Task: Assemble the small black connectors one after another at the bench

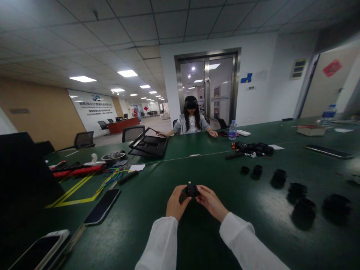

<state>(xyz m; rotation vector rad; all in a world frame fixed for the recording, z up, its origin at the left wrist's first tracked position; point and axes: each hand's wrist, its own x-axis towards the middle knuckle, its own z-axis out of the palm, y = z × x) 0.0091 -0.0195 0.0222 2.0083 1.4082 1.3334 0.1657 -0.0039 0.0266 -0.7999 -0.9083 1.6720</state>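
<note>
I have the left hand (176,204) and right hand (211,202) close together, pinched from opposite sides on a small, dark, rounded black part (192,190). It sits between the fingertips, over the green, glossy desk (194,161), with a small pale tab (189,182) at its 12 o'clock; I cannot tell whether its underside touches the surface. The left forearm comes in from 7 o'clock, its thumb and forefinger curved on the part's 9 o'clock side. The right forearm slants in from 4 o'clock, wrist angled inward, fingers and thumb meeting the 3 o'clock side. Both forearms wear loose white sleeves (161,240). From the hands, I see several short black cylindrical pieces (297,190) between 2 and 4 o'clock, and a dark-screened smartphone (102,207) near 8 o'clock, well apart.
</note>
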